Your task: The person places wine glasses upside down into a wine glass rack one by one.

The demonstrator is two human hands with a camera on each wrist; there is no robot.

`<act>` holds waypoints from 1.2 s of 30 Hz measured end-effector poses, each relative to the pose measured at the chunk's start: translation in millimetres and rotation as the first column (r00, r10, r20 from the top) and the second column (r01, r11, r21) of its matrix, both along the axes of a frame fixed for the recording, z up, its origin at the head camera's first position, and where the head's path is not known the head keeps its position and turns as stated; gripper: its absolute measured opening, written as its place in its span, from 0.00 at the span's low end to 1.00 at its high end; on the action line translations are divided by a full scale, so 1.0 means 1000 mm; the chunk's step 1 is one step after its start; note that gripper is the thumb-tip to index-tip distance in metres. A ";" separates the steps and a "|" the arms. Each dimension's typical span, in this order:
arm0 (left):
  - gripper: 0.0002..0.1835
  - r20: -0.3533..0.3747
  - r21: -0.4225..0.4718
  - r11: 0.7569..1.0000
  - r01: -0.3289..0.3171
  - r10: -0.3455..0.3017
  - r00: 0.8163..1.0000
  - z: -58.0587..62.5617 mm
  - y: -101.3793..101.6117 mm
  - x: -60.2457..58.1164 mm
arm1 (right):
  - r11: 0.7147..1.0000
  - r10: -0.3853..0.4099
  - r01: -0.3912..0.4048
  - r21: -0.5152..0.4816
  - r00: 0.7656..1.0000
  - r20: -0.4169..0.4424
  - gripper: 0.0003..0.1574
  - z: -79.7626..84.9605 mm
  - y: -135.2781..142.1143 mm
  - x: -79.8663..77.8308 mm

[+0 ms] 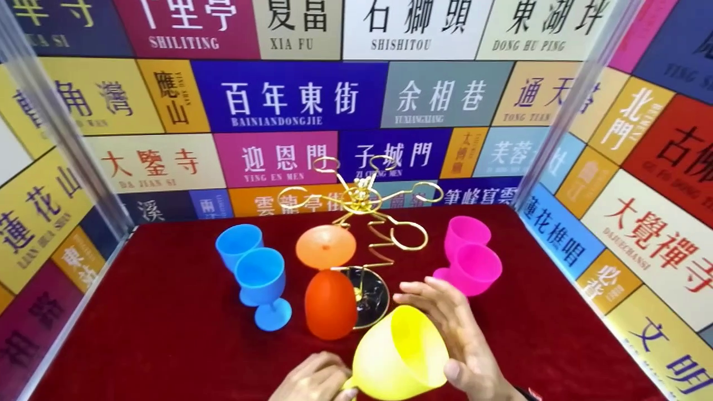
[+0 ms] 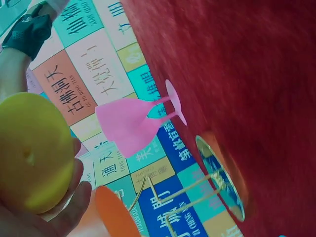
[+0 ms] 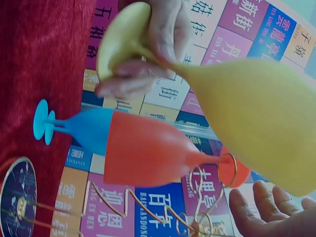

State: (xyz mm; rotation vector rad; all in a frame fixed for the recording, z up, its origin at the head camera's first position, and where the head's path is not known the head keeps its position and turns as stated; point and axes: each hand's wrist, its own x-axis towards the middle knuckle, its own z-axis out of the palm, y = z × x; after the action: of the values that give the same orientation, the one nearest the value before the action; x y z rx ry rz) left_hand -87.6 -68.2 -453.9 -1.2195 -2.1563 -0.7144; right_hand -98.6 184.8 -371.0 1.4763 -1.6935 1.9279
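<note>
My left hand point(image 1: 315, 379) pinches the stem of a yellow plastic goblet point(image 1: 384, 356), near its round foot. The goblet is tilted in the head view, its mouth facing up and right. Beside the bowl, my right hand point(image 1: 465, 340) has its fingers spread and its thumb right at the rim. Beyond the hands stands a gold wire cup rack point(image 1: 362, 200) with looped arms and a round black base point(image 1: 370, 298). An orange goblet point(image 1: 331, 306) hangs upside down from one loop. In the right wrist view the left fingers point(image 3: 131, 76) show around the yellow stem.
Two blue goblets point(image 1: 262, 275) stand upright on the left of the dark red cloth point(image 1: 167, 345). A pair of pink goblets point(image 1: 476, 270) stands on the right. Walls with printed signs point(image 1: 301, 97) enclose the back and sides. Another person's gloved hand point(image 2: 29, 32) shows in the left wrist view.
</note>
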 end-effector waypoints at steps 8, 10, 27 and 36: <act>0.13 -0.042 -0.196 0.980 -0.038 0.030 0.999 0.014 -0.006 0.005 | 0.990 -0.118 0.115 0.082 0.993 0.029 0.44 0.004 0.014 0.005; 0.14 -0.074 -0.244 0.969 -0.039 0.022 0.997 0.017 -0.007 0.004 | 0.985 -0.144 0.142 0.097 0.989 0.014 0.43 0.006 0.016 0.006; 0.17 -0.317 -0.579 0.792 -0.194 0.000 0.948 0.038 -0.008 0.003 | 0.813 -0.264 0.373 0.447 0.920 -0.289 0.49 0.020 0.020 0.010; 0.15 -0.275 -0.676 0.713 -0.186 -0.010 0.961 0.048 -0.005 0.004 | 0.730 -0.197 0.404 0.551 0.897 -0.397 0.57 0.021 0.018 0.007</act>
State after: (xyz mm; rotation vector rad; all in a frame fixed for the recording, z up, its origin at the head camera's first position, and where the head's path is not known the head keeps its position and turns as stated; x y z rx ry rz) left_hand -84.1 -73.3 -405.8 -1.4434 -2.2952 0.3657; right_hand -91.6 203.2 -349.7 1.4465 -2.3505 0.9206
